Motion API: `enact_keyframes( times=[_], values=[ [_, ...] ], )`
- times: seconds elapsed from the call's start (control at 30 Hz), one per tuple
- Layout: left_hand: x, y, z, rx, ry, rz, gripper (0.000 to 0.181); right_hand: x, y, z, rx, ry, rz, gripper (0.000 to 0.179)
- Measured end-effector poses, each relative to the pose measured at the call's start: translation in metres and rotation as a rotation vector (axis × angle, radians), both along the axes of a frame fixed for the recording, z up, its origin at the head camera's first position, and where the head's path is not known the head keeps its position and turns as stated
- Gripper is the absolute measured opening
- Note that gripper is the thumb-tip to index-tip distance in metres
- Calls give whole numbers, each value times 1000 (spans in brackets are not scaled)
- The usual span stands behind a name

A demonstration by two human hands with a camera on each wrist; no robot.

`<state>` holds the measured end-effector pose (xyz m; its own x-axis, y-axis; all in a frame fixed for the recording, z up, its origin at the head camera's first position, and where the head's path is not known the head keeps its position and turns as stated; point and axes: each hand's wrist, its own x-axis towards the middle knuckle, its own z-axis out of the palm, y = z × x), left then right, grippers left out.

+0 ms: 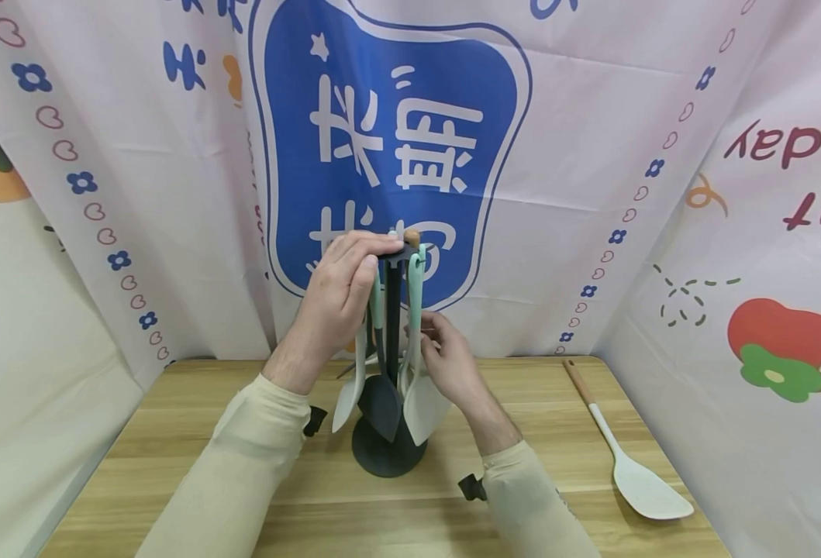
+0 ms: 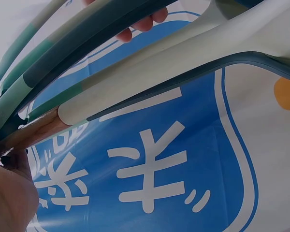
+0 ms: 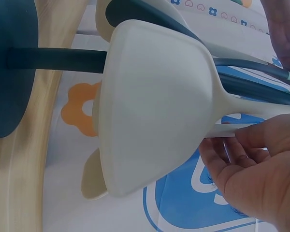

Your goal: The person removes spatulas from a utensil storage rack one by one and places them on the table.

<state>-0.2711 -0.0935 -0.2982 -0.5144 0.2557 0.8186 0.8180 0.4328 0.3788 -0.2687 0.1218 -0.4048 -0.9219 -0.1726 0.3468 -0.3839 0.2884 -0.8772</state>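
A black utensil rack (image 1: 391,459) stands on the table, hung with several kitchen utensils with mint-green or wooden handle ends. My left hand (image 1: 343,279) grips the rack's top, fingers laid over it and thumb lower at the side. Beside its fingertips a wooden handle end (image 2: 36,128) shows. My right hand (image 1: 452,364) reaches around the right side and pinches the white handle (image 3: 223,129) of a kitchen utensil between thumb and fingers. A broad cream turner (image 3: 157,111) hides that utensil's lower part. A dark turner (image 1: 381,407) hangs at the front.
A white spatula (image 1: 647,488) with a wooden handle lies on the wooden table (image 1: 529,465) at the right. Printed cloth (image 1: 591,116) hangs close behind the rack and along both sides.
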Motion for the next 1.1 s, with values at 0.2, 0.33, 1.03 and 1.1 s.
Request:
enact_keyframes(
  times=[0.2, 0.33, 1.03, 1.1],
  values=[
    [-1, -1, -1, 5, 6, -3, 47, -2, 2, 2, -20, 1, 13, 36],
    [-1, -1, -1, 2, -5, 1, 47, -4, 4, 2, -53, 3, 15, 35],
    [0, -1, -1, -3, -24, 0, 48, -7, 18, 6, -88, -35, -4, 40],
    [0, -1, -2, -3, -25, -1, 48, -7, 20, 6, -92, -31, -4, 41]
  ],
)
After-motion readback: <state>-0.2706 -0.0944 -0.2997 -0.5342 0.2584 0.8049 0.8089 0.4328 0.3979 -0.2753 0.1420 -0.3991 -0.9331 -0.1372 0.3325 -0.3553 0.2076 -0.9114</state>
